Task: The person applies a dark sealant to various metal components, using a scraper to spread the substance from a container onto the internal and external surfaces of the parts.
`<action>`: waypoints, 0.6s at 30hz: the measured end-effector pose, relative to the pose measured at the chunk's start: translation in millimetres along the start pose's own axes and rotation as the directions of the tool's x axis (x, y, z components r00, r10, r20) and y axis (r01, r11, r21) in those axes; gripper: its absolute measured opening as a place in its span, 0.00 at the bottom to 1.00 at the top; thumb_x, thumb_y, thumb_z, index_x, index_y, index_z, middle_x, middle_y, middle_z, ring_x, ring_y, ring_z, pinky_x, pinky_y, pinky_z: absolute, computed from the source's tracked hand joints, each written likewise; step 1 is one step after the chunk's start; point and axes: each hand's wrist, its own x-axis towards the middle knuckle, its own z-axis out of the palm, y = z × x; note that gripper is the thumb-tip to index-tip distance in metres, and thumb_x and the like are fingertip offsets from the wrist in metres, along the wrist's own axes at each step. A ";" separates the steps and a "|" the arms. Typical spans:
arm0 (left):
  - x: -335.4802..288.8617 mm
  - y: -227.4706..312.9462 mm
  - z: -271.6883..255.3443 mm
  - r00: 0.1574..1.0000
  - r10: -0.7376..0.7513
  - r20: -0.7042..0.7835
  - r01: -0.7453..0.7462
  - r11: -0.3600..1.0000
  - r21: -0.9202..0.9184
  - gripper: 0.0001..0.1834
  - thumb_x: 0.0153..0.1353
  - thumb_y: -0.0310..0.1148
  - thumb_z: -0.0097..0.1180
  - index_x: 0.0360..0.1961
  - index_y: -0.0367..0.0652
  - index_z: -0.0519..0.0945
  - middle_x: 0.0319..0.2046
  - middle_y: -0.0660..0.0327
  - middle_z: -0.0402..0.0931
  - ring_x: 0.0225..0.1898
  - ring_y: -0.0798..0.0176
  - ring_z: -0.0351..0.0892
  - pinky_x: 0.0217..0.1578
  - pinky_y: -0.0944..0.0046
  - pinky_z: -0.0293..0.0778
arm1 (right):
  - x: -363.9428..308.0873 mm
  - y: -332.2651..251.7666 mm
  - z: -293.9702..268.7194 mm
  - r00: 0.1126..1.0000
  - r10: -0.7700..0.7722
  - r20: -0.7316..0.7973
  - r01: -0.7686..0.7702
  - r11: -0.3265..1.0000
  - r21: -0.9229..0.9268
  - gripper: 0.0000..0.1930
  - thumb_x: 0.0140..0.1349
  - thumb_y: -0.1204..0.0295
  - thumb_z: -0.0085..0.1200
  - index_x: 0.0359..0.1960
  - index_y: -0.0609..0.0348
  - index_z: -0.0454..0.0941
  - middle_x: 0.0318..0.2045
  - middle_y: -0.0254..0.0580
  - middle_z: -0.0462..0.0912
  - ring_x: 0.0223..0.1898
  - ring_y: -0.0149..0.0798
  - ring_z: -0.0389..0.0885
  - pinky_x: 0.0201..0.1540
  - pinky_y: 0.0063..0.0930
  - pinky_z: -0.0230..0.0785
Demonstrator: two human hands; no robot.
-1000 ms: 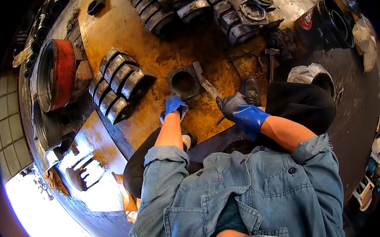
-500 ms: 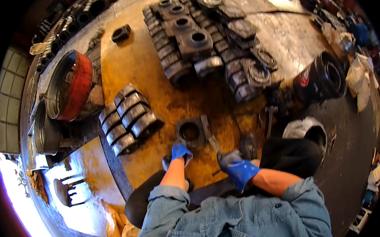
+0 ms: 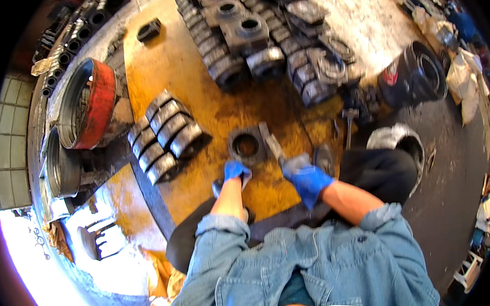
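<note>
A square metal block with a round hole lies on the stained yellow floor plate in front of me. My left hand, in a blue and grey glove, is at the block's near left edge; its fingers are hard to make out. To the right, my gloved right hand is closed round the near end of a long flat metal tool, file-like in shape. The tool points away from me, tilted, along the block's right side. Whether it touches the block I cannot tell.
Curved metal pieces sit in short rows at left. Farther off stand long rows of blocks. A hammer, a dark drum and a silvery ring are at right. A red ring stands at left.
My view has shifted, so the floor things sit higher in the picture. Both hands remain by the block, and the right hand still grips the flat tool.
</note>
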 end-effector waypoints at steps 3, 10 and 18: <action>-0.6 12.7 -5.6 0.999 0.002 -0.054 0.001 0.999 0.047 0.23 0.40 0.51 0.67 0.32 0.45 0.87 0.35 0.49 0.84 0.38 0.49 0.85 0.36 0.55 0.80 | 9.0 -7.3 -2.1 0.959 0.205 0.198 -0.217 0.975 0.040 0.17 0.70 0.68 0.39 0.40 0.67 0.80 0.30 0.53 0.84 0.32 0.55 0.85 0.35 0.53 0.73; 10.2 -13.0 12.1 0.997 -0.074 -0.013 0.073 0.996 -0.055 0.23 0.46 0.48 0.63 0.40 0.45 0.86 0.41 0.50 0.84 0.42 0.49 0.84 0.39 0.55 0.80 | 31.4 -2.5 -23.8 0.969 0.110 0.222 -0.107 0.994 -0.025 0.15 0.68 0.68 0.44 0.49 0.62 0.78 0.41 0.50 0.83 0.41 0.50 0.84 0.39 0.51 0.72; -31.5 60.1 -78.4 0.973 -0.036 0.230 -0.044 0.942 0.331 0.17 0.49 0.43 0.59 0.37 0.47 0.85 0.40 0.53 0.84 0.45 0.52 0.84 0.39 0.59 0.79 | 7.9 -11.3 0.5 0.919 0.245 0.308 -0.277 0.959 0.063 0.19 0.65 0.71 0.47 0.58 0.56 0.72 0.46 0.45 0.83 0.47 0.47 0.83 0.48 0.49 0.69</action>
